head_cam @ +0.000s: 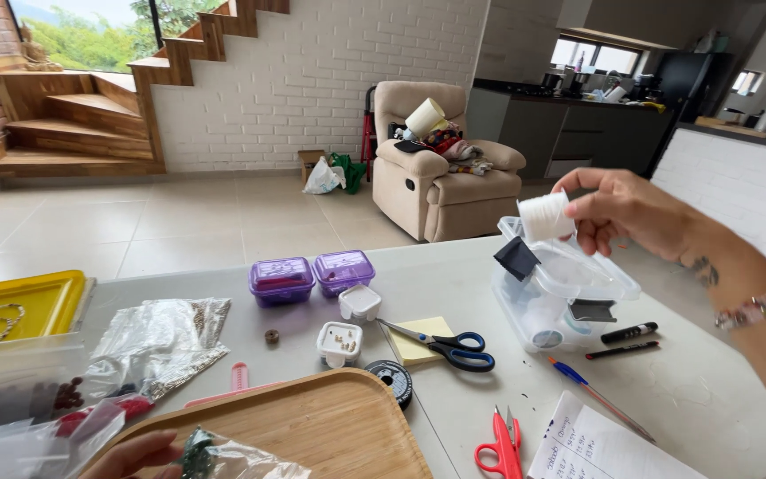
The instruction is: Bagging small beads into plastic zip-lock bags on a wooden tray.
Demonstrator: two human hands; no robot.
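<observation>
- Fingers (578, 200) of the right hand (627, 213) pinch a white thread spool (545, 216), raised above a clear lidded container (569, 284) on the worktop (667, 390).
- Left hand (135, 454), fingers curled, touches a crinkled plastic bag (241, 461) on the wooden tray (330, 430).

The grey table (480, 266) carries a clear lidded box (560, 297) beneath the raised right hand (631, 213), blue scissors (449, 346) left of it, and a wooden tray (330, 435) beside the left hand (135, 457).
</observation>
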